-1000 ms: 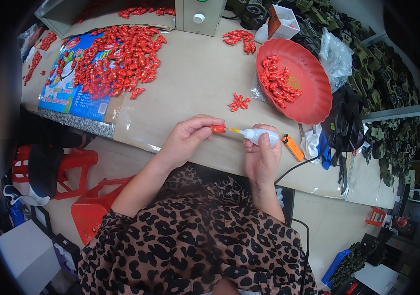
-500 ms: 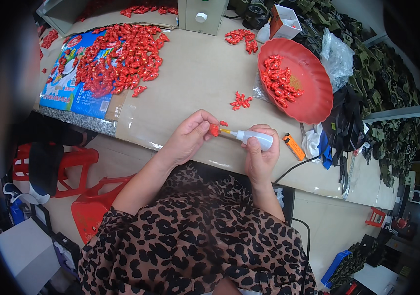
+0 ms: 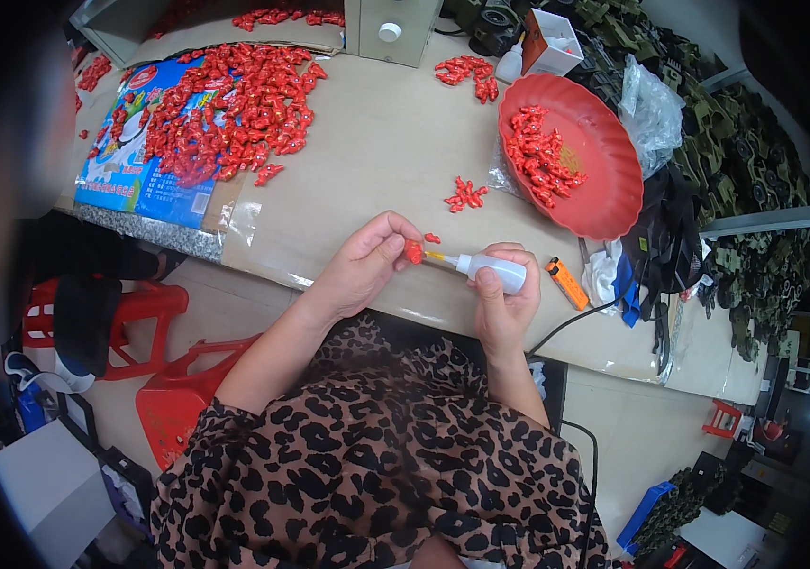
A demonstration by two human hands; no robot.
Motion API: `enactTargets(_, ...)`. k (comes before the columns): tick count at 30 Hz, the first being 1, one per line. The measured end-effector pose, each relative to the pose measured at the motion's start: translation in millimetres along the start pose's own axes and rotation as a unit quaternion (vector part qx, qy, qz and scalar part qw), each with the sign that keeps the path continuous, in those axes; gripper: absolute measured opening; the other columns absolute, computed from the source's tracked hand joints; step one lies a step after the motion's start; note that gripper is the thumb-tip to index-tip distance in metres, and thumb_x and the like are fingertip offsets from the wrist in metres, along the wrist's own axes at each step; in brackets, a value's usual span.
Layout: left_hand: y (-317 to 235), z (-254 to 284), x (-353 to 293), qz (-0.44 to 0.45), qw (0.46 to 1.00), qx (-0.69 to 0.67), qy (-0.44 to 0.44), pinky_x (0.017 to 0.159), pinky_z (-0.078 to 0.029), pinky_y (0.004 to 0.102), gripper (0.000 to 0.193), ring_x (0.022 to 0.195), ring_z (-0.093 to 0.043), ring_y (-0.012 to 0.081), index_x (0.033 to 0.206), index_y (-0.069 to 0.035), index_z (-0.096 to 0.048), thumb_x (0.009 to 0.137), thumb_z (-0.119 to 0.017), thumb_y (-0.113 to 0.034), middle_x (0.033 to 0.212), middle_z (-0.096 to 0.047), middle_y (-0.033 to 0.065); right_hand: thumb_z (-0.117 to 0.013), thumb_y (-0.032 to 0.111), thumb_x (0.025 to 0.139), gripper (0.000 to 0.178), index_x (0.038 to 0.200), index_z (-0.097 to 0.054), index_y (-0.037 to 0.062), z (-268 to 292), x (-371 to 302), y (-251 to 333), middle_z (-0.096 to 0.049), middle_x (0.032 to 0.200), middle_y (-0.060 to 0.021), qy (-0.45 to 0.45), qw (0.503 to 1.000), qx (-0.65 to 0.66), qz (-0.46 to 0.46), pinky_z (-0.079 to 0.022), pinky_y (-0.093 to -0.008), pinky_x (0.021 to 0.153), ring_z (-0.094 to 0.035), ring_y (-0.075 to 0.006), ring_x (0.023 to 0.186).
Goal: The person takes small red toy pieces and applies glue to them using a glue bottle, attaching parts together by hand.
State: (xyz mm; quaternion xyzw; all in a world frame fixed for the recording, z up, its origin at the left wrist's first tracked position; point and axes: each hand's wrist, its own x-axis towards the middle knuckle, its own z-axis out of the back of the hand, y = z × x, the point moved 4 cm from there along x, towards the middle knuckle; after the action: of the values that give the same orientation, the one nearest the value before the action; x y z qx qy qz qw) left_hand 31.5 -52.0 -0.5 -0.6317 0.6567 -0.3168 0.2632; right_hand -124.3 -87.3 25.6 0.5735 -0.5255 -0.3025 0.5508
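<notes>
Between the thumb and fingertips of my left hand (image 3: 364, 263) is a small glossy red figurine (image 3: 413, 251). My right hand (image 3: 507, 308) is wrapped round a whitish squeeze bottle (image 3: 501, 274), tilted sideways. Its thin nozzle (image 3: 443, 257) points left, and the tip meets or nearly meets the figurine; I cannot tell which. Just beyond the fingertips shows another small red piece (image 3: 432, 238). Farther off on the table lies a small cluster of red figurines (image 3: 464, 194).
A big heap of red figurines (image 3: 234, 114) covers a blue printed sheet (image 3: 106, 185) at the left. At the right stands a scalloped red bowl (image 3: 613, 194) holding more figurines. Near my right hand lie an orange oblong object (image 3: 567, 284) and a black cable (image 3: 566, 327).
</notes>
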Motion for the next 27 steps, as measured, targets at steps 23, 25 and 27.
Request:
enactTargets(23, 0.3, 0.2, -0.4, -0.017, 0.999, 0.030, -0.003, 0.071, -0.034, 0.0235, 0.010, 0.079, -0.043, 0.0118, 0.092, -0.004, -0.045, 0.086, -0.043, -0.012, 0.090, -0.049, 0.0073, -0.059, 0.008, 0.077, 0.022, 0.090, -0.042, 0.0007, 1.0, -0.8, 1.1, -0.045, 0.089, -0.0079, -0.008, 1.000, -0.003, 0.001, -0.042, -0.0212, 0.061, -0.049, -0.0106, 0.070)
enactTargets(25, 0.5, 0.8, -0.5, -0.017, 0.999, 0.031, -0.006, 0.071, -0.034, 0.0237, 0.010, 0.079, -0.043, 0.0119, 0.092, -0.004, -0.045, 0.086, -0.043, -0.011, 0.091, -0.049, 0.0074, -0.059, 0.007, 0.076, 0.022, 0.090, -0.042, 0.0006, 1.0, -1.6, 1.3, -0.045, 0.089, -0.0080, -0.007, 1.000, -0.001, 0.005, -0.042, -0.0212, 0.061, -0.049, -0.0107, 0.070)
enactTargets(27, 1.1, 1.4, -0.5, -0.019, 0.999, 0.032, -0.004, 0.071, -0.034, 0.0238, 0.010, 0.079, -0.043, 0.0120, 0.092, -0.004, -0.045, 0.086, -0.043, -0.011, 0.091, -0.049, 0.0075, -0.059, 0.007, 0.076, 0.022, 0.090, -0.042, 0.0006, 0.9, -1.6, 1.3, -0.045, 0.089, -0.0081, -0.005, 1.000, 0.000, 0.007, -0.042, -0.0212, 0.061, -0.049, -0.0108, 0.070)
